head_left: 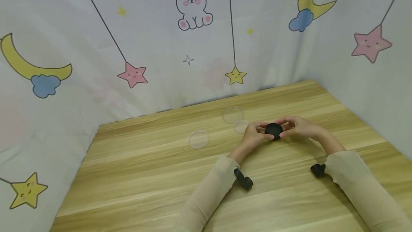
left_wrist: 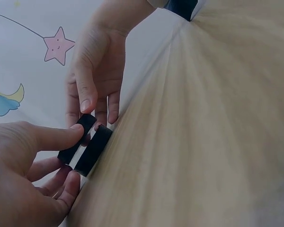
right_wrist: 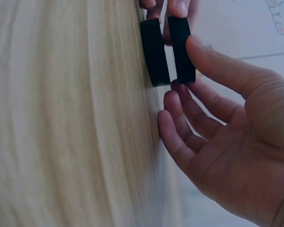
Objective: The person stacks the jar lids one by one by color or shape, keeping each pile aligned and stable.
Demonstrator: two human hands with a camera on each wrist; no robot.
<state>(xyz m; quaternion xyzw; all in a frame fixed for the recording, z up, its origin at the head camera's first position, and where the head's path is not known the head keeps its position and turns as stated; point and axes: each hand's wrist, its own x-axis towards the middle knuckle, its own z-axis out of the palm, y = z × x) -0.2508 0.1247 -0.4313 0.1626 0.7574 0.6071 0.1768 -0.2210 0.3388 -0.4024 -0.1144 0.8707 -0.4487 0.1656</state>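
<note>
Both hands hold a round black disc-shaped piece [head_left: 274,131] between them, over the right part of the table. In the right wrist view it stands just above a second black disc [right_wrist: 154,52], with a narrow pale gap between the two. The lower disc lies close to the tabletop. My left hand [head_left: 254,137] pinches the upper disc [left_wrist: 88,124] from the left, thumb on its top edge and fingers below. From the other side, my right hand [head_left: 300,128] grips it with thumb and curled fingers. Whether the two discs touch, I cannot tell.
Three thin clear round pieces [head_left: 198,139] lie on the wooden table [head_left: 145,174], left of the hands. A white curtain [head_left: 161,46] with cartoon prints stands along the back and sides. Small black devices [head_left: 244,180] sit at both sleeve cuffs.
</note>
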